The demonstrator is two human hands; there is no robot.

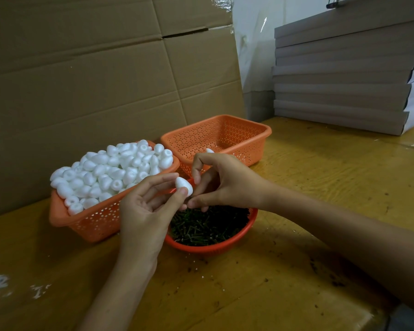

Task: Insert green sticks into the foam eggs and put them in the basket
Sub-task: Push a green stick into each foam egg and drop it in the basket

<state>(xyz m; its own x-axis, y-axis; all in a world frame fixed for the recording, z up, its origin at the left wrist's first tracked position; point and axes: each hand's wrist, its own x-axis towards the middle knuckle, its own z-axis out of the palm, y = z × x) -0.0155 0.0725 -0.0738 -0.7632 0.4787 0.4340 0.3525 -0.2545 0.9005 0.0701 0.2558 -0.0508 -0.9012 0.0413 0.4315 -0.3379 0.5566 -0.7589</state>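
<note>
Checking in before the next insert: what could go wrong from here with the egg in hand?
The left hand pinches the foam egg by fingertips over the bowl of green sticks; a slip would probably drop it among them. The supply basket is heaped above its rim beside that forearm, so a nudge could spill eggs.

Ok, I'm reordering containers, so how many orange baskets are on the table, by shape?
Rectangular: 2, the egg-filled basket and the far basket.
Round: 1, the stick basket.
Total: 3
</note>
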